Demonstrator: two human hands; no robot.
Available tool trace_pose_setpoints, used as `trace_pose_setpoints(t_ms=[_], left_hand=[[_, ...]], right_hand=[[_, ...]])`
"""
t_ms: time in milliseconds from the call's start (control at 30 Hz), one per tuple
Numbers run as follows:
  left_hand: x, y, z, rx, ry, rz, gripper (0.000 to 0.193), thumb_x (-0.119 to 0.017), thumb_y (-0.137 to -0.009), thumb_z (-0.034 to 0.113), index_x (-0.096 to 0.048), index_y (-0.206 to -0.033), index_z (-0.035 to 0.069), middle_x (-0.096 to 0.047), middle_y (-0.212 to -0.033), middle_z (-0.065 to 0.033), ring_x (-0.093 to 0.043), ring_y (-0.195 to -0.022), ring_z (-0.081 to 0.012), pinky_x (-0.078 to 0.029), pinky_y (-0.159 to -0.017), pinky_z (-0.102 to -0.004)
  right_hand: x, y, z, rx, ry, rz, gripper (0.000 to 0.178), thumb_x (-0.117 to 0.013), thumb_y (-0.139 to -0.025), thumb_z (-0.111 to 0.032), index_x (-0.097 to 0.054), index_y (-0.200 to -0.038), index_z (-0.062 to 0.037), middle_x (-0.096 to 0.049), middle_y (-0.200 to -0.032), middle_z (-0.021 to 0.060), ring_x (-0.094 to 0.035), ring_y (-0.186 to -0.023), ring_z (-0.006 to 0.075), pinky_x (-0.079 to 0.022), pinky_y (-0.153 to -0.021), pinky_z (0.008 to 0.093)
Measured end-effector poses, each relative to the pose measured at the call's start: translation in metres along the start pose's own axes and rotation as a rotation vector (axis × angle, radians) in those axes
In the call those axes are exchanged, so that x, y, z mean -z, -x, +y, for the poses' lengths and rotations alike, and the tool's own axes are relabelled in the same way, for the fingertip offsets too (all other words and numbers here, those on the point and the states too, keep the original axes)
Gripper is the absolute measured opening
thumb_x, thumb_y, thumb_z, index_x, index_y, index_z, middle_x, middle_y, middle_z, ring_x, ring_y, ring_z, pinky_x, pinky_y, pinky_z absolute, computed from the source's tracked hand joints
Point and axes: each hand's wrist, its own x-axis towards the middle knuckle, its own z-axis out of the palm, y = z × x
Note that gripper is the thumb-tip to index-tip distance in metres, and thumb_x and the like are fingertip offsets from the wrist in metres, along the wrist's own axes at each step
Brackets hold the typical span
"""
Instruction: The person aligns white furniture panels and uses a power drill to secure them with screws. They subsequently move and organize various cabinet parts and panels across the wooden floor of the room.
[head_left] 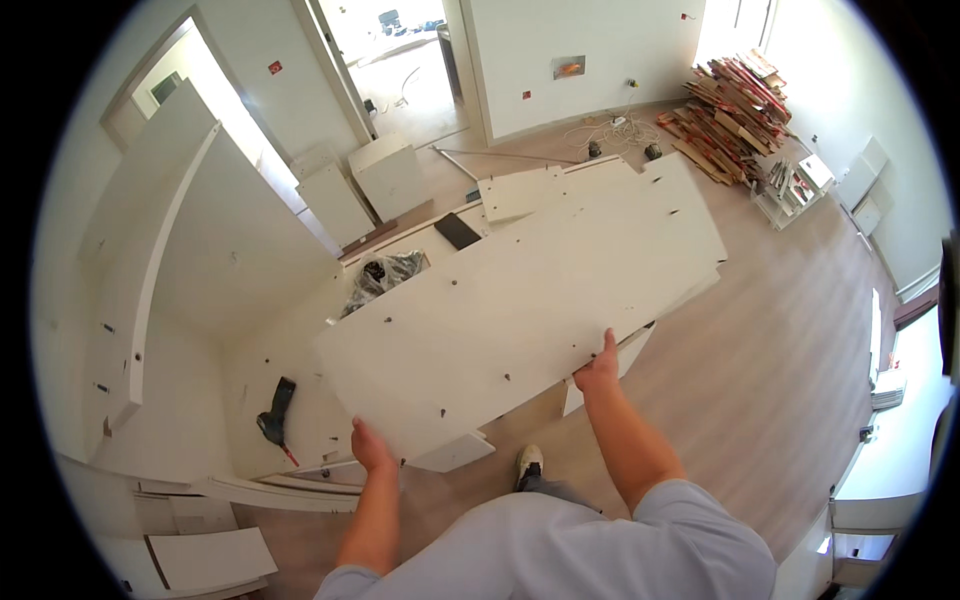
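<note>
A long white panel (520, 290) dotted with small dark fittings spans the middle of the view, tilted up to the right. My left hand (372, 446) grips its near left corner, thumb on top. Further along the near edge, my right hand (600, 368) holds the same panel, its thumb pointing up over the face. The fingers of both hands are hidden under the board. To the left of my left hand, a black cordless screwdriver (275, 415) with a red tip lies on a white board (300, 375).
An upright white cabinet side (150, 260) stands at the left. Behind the panel are a clear plastic bag (385, 272) and a dark flat object (457, 231). Flat packing strips (730, 120) are heaped by the far wall, near tangled cable (620, 130). Loose boards (210, 558) lie lower left.
</note>
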Motion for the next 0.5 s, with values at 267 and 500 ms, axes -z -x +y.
trace_pose_setpoints(t_ms=[267, 500], left_hand=[[0.098, 0.108, -0.002, -0.241, 0.366, 0.144, 0.074, -0.028, -0.108, 0.056, -0.047, -0.141, -0.008, -0.055, -0.140, -0.0181, -0.055, -0.125, -0.0318, -0.044, -0.107, -0.0413], [0.219, 0.136, -0.009, -0.308, 0.440, 0.036, 0.060, -0.035, -0.107, 0.051, -0.051, -0.134, 0.000, -0.058, -0.131, -0.0138, -0.056, -0.120, -0.0258, -0.043, -0.105, -0.0411]], right_hand=[[0.074, 0.088, -0.078, -0.032, -0.079, -0.365, 0.096, -0.047, -0.089, -0.078, -0.036, -0.155, -0.0094, -0.033, -0.162, 0.0111, -0.032, -0.147, 0.0386, -0.028, -0.120, 0.0578], [0.148, 0.178, -0.036, 0.036, -0.078, -0.076, 0.072, -0.041, -0.097, -0.068, -0.053, -0.145, -0.0154, -0.050, -0.153, 0.0111, -0.049, -0.138, 0.0314, -0.037, -0.115, 0.0525]])
